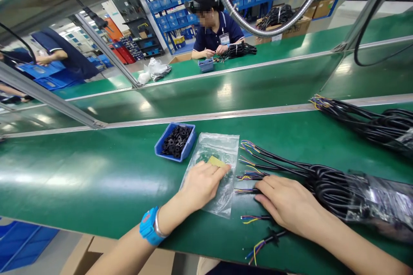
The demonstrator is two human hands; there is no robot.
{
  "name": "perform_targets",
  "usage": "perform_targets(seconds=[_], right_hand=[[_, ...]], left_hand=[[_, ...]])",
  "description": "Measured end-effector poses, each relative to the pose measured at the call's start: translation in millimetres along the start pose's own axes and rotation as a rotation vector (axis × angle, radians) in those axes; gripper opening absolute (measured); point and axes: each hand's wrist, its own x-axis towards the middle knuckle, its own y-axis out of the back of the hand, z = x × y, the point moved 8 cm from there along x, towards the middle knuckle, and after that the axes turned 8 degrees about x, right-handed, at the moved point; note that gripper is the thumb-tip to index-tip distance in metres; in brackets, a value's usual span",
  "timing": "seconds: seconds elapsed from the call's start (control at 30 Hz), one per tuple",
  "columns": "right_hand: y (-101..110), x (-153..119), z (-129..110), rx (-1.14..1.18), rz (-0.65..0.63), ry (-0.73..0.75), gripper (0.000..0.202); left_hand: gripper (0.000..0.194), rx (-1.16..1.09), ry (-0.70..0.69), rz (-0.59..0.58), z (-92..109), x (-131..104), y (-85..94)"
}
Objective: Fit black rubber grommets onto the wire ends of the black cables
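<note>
A clear plastic bag [219, 142] lies flat on the green bench with a small yellow piece [217, 161] showing at its middle. Over the bag rests my left hand [201, 182], index finger stretched toward the bag's right side and the other fingers curled; whatever is under them is hidden. My right hand [285, 200] is closed around a black cable [250, 190] near its stripped end, thumb below and fingers above. Several more black cables [284, 159] with bare coloured wires fan out around it, running to a coiled bundle [332, 191] wrapped in plastic.
A blue bin [158, 148] of small black parts stands left of the bag. Another cable bundle [364, 122] lies at the back right. Metal posts [103, 47] and a flexible conduit [274, 32] cross the space ahead. A co-worker [216, 25] sits at the opposite bench.
</note>
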Motion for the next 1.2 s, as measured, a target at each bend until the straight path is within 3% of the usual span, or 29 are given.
perform_targets(seconds=[0.07,0.13,0.2,0.3,0.43,0.57,0.73,1.2], right_hand=[[6.0,-0.4,-1.1,0.042,0.071,0.014,0.019],[14.3,-1.4,-3.3,0.107,0.162,0.039,0.023],[23.1,-2.7,-6.5,0.183,0.245,0.073,0.026],[36.3,-4.4,-12.2,0.297,0.339,0.125,0.024],[49.9,-3.7,-16.9,0.44,0.413,0.125,0.021],[60.4,-2.0,-23.4,0.535,0.486,0.116,0.018],[68.8,-2.0,-40.5,0.485,0.552,0.23,0.026],[61.7,-6.1,-43.8,0.256,0.614,0.219,0.021]], left_hand=[[0.039,-0.061,0.042,-0.01,-2.1,2.7,2.5],[0.04,-0.289,0.149,0.034,-7.6,5.8,7.4],[0.038,-0.671,0.277,0.071,-10.9,8.3,6.6],[0.03,-1.301,0.43,0.008,-0.6,10.8,-9.3],[0.029,-1.771,0.497,-0.119,21.6,10.5,-23.8],[0.029,-1.917,0.439,-0.136,29.2,9.8,-22.5],[0.028,-2.024,0.386,-0.072,28.7,10.4,-13.5],[0.032,-2.117,0.404,-0.135,38.4,-1.1,-14.8]])
